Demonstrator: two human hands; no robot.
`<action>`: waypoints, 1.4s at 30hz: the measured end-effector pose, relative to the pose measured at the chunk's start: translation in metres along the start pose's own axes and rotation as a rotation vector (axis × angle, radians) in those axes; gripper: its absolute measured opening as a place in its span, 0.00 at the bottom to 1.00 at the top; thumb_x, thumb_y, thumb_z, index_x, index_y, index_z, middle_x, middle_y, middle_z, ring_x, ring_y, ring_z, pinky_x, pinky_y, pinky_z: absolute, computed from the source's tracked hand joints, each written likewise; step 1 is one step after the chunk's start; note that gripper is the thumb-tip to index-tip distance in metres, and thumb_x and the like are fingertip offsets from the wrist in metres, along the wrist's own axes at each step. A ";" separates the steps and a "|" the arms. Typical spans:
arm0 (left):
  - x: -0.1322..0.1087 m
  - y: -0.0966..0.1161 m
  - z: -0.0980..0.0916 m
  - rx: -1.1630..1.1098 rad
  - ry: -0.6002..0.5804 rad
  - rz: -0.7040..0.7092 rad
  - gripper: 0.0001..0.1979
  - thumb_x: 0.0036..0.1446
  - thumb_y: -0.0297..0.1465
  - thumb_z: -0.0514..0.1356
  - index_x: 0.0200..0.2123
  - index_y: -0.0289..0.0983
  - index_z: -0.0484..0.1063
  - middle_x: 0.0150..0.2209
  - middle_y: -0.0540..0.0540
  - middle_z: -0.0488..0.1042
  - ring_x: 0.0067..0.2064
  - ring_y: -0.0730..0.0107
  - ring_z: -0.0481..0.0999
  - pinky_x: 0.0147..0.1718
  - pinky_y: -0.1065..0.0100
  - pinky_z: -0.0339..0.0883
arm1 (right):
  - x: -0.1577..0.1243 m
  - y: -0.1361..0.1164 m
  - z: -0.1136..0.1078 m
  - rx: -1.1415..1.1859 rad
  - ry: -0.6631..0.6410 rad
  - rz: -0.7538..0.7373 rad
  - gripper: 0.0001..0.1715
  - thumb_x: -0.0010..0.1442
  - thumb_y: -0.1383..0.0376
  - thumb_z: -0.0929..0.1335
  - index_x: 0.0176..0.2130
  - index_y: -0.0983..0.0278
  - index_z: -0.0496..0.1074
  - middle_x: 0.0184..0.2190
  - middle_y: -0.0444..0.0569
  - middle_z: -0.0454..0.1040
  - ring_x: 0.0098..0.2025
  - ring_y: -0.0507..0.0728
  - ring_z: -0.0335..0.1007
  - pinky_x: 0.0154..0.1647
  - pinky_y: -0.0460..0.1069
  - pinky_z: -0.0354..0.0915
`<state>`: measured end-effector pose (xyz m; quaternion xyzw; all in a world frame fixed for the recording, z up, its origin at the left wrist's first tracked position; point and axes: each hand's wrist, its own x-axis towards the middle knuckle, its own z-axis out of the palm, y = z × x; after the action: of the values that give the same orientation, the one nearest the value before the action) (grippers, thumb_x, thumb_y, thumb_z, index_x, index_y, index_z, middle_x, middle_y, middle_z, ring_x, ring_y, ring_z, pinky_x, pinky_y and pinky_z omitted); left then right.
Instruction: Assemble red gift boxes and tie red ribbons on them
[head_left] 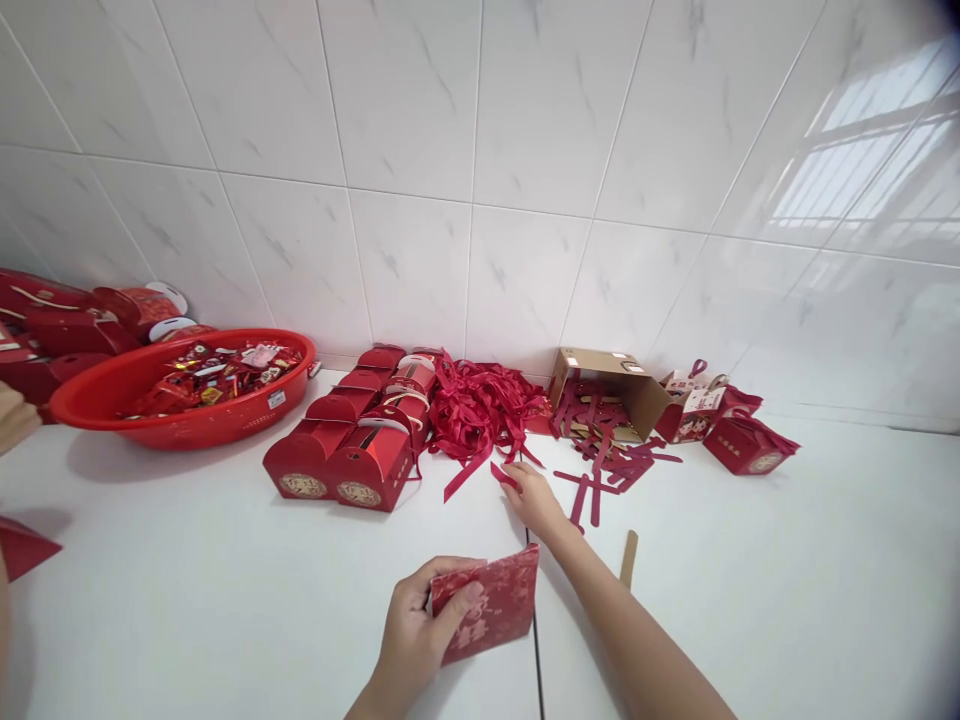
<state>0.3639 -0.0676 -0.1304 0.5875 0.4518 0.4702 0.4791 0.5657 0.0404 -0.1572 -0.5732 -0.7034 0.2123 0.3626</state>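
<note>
My left hand (424,625) grips a flat red patterned packet (499,605), thumb across its front, near the bottom centre. Farther forward, my right hand (531,497) pinches the end of a red ribbon (504,477). Just behind that hand lies a tangled heap of red ribbons (484,405), with one loose end trailing onto the white table. To the left of the heap stand several red boxes (367,465) with gold round emblems, packed in rows.
A red basin (199,428) of wrapped sweets stands left, with red bags behind it. A cardboard box (645,395) spills dark red strips at right, beside small red boxes (750,443). A brown strip (628,560) lies nearer. Another person's hand (15,415) shows at the left edge.
</note>
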 end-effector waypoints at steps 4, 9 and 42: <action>0.000 -0.003 -0.001 0.012 -0.009 -0.009 0.12 0.53 0.39 0.63 0.33 0.36 0.77 0.35 0.42 0.80 0.36 0.61 0.79 0.37 0.66 0.74 | 0.004 0.008 0.026 -0.038 0.106 0.067 0.11 0.56 0.73 0.66 0.37 0.66 0.78 0.38 0.57 0.76 0.41 0.61 0.73 0.46 0.54 0.66; -0.001 -0.002 -0.001 -0.015 -0.004 -0.019 0.12 0.52 0.38 0.63 0.34 0.36 0.77 0.34 0.43 0.80 0.35 0.62 0.79 0.35 0.68 0.74 | 0.001 0.028 0.008 0.000 0.262 0.102 0.09 0.54 0.70 0.67 0.32 0.62 0.78 0.32 0.50 0.79 0.34 0.57 0.74 0.40 0.50 0.69; 0.002 0.002 0.001 0.032 0.088 -0.008 0.12 0.47 0.39 0.65 0.30 0.37 0.79 0.31 0.44 0.80 0.33 0.61 0.79 0.31 0.70 0.75 | 0.036 0.134 -0.091 -0.281 0.218 0.311 0.15 0.64 0.60 0.65 0.48 0.65 0.70 0.46 0.50 0.72 0.42 0.55 0.72 0.43 0.54 0.71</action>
<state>0.3651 -0.0655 -0.1286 0.5721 0.4820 0.4865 0.4514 0.7187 0.0981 -0.1840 -0.7390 -0.5862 0.1024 0.3158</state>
